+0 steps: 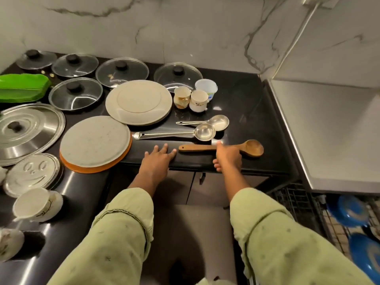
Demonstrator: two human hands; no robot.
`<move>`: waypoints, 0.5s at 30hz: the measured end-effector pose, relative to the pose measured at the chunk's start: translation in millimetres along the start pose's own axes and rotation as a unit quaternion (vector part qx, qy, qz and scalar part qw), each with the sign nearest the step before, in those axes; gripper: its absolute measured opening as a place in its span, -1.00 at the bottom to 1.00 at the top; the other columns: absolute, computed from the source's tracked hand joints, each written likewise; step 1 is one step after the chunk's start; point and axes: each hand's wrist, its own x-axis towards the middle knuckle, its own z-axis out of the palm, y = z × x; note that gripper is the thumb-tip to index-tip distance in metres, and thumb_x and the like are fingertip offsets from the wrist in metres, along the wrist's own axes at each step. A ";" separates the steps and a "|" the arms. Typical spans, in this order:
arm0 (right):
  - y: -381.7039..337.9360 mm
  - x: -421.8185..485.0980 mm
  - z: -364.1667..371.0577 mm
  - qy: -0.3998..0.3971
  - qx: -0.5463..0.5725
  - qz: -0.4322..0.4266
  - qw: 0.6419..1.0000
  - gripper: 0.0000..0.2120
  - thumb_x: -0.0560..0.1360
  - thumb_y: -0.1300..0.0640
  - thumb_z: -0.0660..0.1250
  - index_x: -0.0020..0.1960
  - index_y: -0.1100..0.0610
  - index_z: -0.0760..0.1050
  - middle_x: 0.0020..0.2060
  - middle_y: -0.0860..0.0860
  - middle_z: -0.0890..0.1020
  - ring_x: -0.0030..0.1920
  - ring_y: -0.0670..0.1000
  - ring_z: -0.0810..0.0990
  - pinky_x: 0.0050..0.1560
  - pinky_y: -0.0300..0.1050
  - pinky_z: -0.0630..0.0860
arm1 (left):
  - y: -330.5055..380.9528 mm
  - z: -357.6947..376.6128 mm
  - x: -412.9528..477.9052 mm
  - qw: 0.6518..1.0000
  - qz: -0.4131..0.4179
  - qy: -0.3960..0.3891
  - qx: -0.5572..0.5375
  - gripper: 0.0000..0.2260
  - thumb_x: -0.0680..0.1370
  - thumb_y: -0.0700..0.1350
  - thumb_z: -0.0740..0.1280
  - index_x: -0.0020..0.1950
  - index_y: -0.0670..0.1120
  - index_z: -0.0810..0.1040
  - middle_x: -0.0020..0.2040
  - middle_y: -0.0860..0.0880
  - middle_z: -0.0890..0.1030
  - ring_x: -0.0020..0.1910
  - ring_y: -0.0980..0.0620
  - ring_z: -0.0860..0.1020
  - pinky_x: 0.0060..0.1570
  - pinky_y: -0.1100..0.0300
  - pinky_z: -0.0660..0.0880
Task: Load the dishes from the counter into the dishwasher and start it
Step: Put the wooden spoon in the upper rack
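Scanning from the left, we find the surface (242,95) crowded with unloaded dishes. There is a green tray (22,87), a big steel lid (30,128), a smiley-faced lid (33,174) and an overturned cup (37,204) near the front. Glass lids (121,72) run along the wall, and nearer us sit an orange-rimmed plate stack (94,142) and a cream plate stack (139,101). Our left hand (158,159) lies palm down on the front edge, just right of the orange-rimmed stack, with its fingers straight and nothing in it. We judge it to be a brace. Beyond it stand two small cups (198,100) and a white tub (206,86), and two steel ladles (205,131) lie side by side. Just in front of the ladles lies the wooden spoon (254,148), bowl to the right. Our right hand (228,157) lies across the spoon's handle, but the fingertips are blurred and we cannot tell whether it has closed on the wood. We take this step to be picking up the spoon, early in the load. Next we must close firmly round the handle and lift without nudging the ladles. Then we carry it right and down, under the steel panel (329,130), to the wire rack (298,204). Blue plates (353,210) sit there, and we take that rack for the dishwasher's.
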 end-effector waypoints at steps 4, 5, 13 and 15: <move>-7.9 4.1 12.0 0.035 0.071 0.059 0.995 -0.63 0.52 -0.16 0.34 -0.22 0.14 0.51 -0.46 0.04 0.64 -0.49 -0.02 0.63 -0.29 -0.07 0.67 | -5.6 -3.2 8.1 0.999 0.017 0.006 0.033 -0.34 0.60 -0.13 0.33 0.62 0.12 0.09 0.61 -0.10 0.10 0.53 -0.22 0.22 0.38 -0.19 0.35; -8.7 5.1 14.9 0.040 0.082 0.068 0.994 -0.65 0.53 -0.12 0.35 -0.24 0.14 0.50 -0.45 0.04 0.64 -0.47 -0.02 0.64 -0.27 -0.07 0.67 | -7.3 -4.3 9.8 0.999 0.022 0.003 0.041 -0.34 0.60 -0.11 0.33 0.62 0.12 0.09 0.61 -0.10 0.12 0.50 -0.21 0.26 0.36 -0.15 0.38; -5.0 2.7 19.2 0.028 0.165 0.106 0.980 -0.76 0.52 0.03 0.36 -0.07 0.23 0.54 -0.35 0.08 0.65 -0.47 0.01 0.65 -0.33 -0.04 0.67 | -11.0 -10.5 11.4 0.998 0.044 0.009 0.042 -0.35 0.59 -0.12 0.35 0.61 0.10 0.13 0.55 -0.12 0.22 0.36 -0.15 0.42 0.24 -0.02 0.49; -1.0 0.7 15.2 0.008 0.179 0.103 0.978 -0.81 0.50 0.06 0.39 -0.03 0.18 0.51 -0.31 0.08 0.63 -0.41 0.03 0.65 -0.32 -0.04 0.67 | -10.2 -10.8 10.2 0.999 0.037 0.010 0.037 -0.36 0.59 -0.14 0.35 0.60 0.07 0.15 0.50 -0.13 0.30 0.32 -0.15 0.45 0.23 0.00 0.51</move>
